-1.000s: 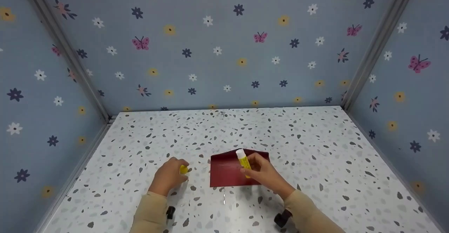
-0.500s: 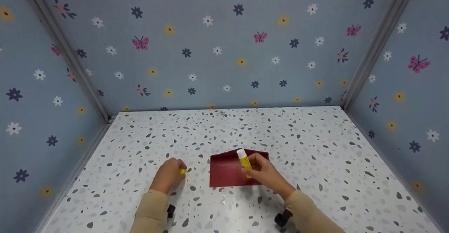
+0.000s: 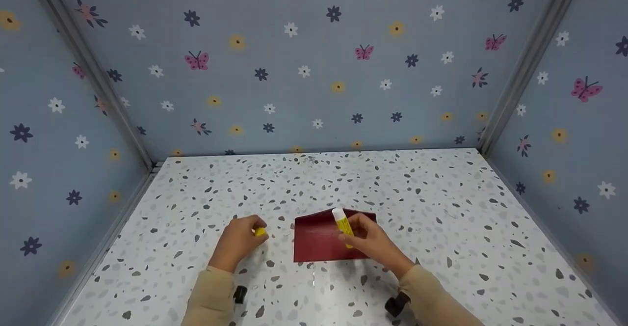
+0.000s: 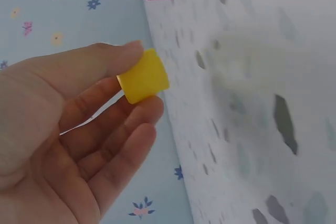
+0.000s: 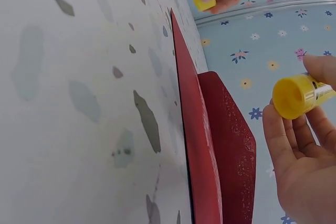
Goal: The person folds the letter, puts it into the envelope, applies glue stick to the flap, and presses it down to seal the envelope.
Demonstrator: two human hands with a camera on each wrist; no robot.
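Observation:
Between thumb and fingertips my left hand (image 3: 238, 240) pinches a small yellow cap (image 4: 144, 76), held over the table left of a red envelope (image 3: 314, 241). My right hand (image 3: 377, 243) grips a yellow glue stick (image 3: 344, 227) above the envelope's right part, its white end tilted up and away. In the right wrist view the glue stick's yellow end (image 5: 290, 98) faces the camera, with a round hollow in it. The envelope lies on the table with its flap (image 5: 231, 145) raised at the far side; pale streaks mark the flap.
A white speckled table (image 3: 431, 193) lies under both hands. Blue flowered panels (image 3: 314, 95) enclose it at the back and on both sides, with grey metal posts (image 3: 527, 66) at the corners. Dark wrist cameras (image 3: 395, 305) sit at both sleeves.
My left fingers shift around the cap, which was mostly hidden half a second ago and shows more now; that hand has edged slightly right. The right hand, glue stick and envelope stay nearly still.

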